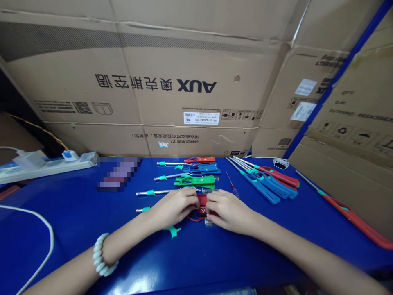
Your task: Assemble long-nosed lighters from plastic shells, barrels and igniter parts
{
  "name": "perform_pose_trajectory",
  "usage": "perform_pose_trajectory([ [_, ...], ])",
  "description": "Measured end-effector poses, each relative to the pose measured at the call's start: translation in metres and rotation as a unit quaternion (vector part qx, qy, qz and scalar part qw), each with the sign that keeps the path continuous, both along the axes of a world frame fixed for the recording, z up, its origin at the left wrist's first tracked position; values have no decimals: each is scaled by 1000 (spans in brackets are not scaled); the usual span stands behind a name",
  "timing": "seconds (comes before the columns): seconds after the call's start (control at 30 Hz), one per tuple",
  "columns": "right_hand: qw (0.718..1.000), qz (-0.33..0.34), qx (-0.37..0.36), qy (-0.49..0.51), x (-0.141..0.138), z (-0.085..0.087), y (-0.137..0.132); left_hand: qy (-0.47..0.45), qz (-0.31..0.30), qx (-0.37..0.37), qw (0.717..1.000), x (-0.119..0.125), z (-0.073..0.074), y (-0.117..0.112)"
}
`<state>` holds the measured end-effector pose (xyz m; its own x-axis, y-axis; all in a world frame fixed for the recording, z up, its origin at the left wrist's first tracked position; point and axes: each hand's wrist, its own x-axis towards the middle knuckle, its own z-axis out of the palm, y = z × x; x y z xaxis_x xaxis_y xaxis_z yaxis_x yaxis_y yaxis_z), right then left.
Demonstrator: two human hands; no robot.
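My left hand (178,206) and my right hand (229,211) meet over a red lighter casing (202,200) in the middle of the table. Both have their fingers curled onto it, and the fingertips hide much of it. Clear fuel-tank ends (208,223) show by my right fingers. Metal lighter tubes (153,192) with teal collars stick out left of my left hand. Below that hand lies a loose teal trigger (173,232). Just beyond the hands are green (196,181), blue (202,168) and orange-red (201,159) opened lighters.
A small screwdriver (233,186) lies right of the opened lighters. Farther right is a cluster of long-nosed lighters (267,186), then one red lighter (353,217). A power strip (80,162) and white cable (46,225) lie left. Cardboard (147,61) walls the back.
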<state>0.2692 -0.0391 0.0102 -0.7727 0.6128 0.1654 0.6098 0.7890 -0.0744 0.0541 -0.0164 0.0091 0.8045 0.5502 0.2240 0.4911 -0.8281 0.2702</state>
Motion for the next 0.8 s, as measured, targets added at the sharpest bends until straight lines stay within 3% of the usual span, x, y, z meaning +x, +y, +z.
perform_pose_trajectory([
  [0.47, 998, 14, 39, 38, -7, -1, -8, 34, 1, 62, 998, -1, -11, 5],
  [0.8, 990, 42, 131, 36, -6, -8, -7, 26, 1, 70, 997, -1, -11, 4],
])
